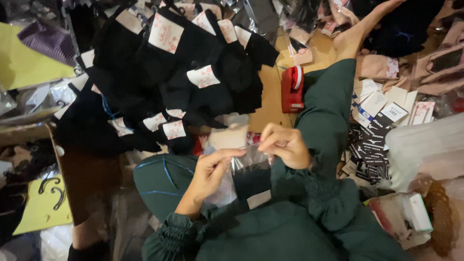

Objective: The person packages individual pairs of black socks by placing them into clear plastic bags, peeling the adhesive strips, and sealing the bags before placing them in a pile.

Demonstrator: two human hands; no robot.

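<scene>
Both hands pinch the top edge of a clear plastic bag [241,169] over the lap: left hand [210,171] shut on its left side, right hand [285,145] on its right. Black socks [251,181] hang inside, long axis downward, below both grips.

black socks with white-and-pink paper bands [193,63], heaped at top centre | red tape dispenser [292,89] on brown cardboard [268,92], just right of the heap | black and white label cards [374,128], scattered at right | yellow sheet [21,63], top left | black plastic hooks [53,186] on yellow card, lower left
</scene>
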